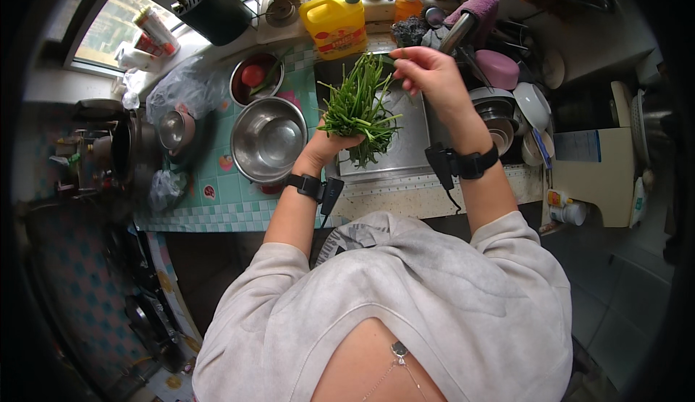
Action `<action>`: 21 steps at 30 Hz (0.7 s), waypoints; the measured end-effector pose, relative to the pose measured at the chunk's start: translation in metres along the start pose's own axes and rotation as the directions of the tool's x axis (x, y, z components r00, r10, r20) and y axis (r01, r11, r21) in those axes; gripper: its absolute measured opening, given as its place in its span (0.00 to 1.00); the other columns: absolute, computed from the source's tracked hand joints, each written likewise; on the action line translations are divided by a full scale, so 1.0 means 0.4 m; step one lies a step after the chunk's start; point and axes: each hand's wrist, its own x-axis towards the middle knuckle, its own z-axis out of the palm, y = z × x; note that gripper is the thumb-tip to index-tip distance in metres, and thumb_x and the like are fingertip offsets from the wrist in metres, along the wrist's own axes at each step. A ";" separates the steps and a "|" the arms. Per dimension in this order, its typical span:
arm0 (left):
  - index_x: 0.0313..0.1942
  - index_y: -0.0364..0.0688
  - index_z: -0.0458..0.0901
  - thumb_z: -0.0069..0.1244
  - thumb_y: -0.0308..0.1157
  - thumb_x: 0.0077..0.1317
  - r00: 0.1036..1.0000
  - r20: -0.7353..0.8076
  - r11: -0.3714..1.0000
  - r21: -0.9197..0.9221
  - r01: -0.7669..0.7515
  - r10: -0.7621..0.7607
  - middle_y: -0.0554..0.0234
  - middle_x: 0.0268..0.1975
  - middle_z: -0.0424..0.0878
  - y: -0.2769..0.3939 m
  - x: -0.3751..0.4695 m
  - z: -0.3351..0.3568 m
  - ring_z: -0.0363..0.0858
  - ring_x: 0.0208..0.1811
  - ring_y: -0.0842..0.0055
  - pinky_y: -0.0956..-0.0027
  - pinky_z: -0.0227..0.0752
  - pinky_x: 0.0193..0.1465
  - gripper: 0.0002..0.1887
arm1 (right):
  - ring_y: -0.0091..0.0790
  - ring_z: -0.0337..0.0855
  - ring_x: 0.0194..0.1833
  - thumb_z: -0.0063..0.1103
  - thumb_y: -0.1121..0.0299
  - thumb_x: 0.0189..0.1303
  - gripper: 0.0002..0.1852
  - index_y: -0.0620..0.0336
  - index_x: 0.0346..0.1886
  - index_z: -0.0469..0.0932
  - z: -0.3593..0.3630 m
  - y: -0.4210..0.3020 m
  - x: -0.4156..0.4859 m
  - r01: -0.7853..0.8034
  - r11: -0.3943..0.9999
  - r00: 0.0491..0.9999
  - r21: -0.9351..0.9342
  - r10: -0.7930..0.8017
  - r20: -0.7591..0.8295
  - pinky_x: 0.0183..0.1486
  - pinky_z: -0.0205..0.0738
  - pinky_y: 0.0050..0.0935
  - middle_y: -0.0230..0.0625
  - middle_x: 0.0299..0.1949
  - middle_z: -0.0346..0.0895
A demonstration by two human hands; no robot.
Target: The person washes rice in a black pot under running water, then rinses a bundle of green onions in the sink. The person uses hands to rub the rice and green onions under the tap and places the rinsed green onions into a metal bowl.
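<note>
A thick bunch of thin green vegetable stalks is gripped near its lower side by my left hand. The bunch hangs over a stainless steel sink, with stalk ends pointing up and down. Just right of the bunch's top, my right hand is raised with thumb and forefinger drawn together. Whether a small bit of stalk is between those fingertips is too small to tell. Left of the sink sits a steel bowl. Behind it a smaller bowl holds a red tomato and a green piece.
Behind the sink stands a yellow jug with a pump. The faucet carries a pink cloth. Stacked bowls crowd the right side. Plastic bags and a small pot are on the left of the tiled counter.
</note>
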 end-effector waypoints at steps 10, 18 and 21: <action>0.45 0.39 0.78 0.62 0.19 0.49 0.999 0.004 0.995 0.086 -0.047 0.046 0.69 0.40 0.82 0.035 -0.014 0.017 0.77 0.41 0.81 0.74 0.72 0.48 0.21 | 0.11 0.67 0.23 0.60 0.67 0.63 0.10 0.63 0.42 0.80 0.015 -0.023 0.008 0.146 0.977 0.979 0.155 -0.120 -0.166 0.26 0.58 0.11 0.25 0.28 0.76; 0.44 0.37 0.79 0.61 0.18 0.48 1.000 -0.003 0.996 0.092 -0.014 0.014 0.69 0.39 0.82 0.039 -0.010 0.029 0.77 0.40 0.82 0.75 0.72 0.46 0.20 | 0.16 0.76 0.28 0.60 0.72 0.61 0.07 0.66 0.36 0.80 0.060 -0.004 0.001 0.408 0.762 0.882 -0.504 -0.471 0.002 0.30 0.70 0.20 0.29 0.27 0.79; 0.44 0.37 0.79 0.61 0.19 0.47 0.998 0.028 0.980 0.188 -0.068 0.064 0.68 0.39 0.82 0.036 -0.007 0.025 0.76 0.40 0.82 0.75 0.71 0.46 0.20 | 0.16 0.74 0.27 0.59 0.71 0.62 0.06 0.65 0.35 0.80 0.045 -0.002 0.010 0.351 0.871 0.883 -0.344 -0.430 -0.189 0.29 0.68 0.19 0.28 0.26 0.78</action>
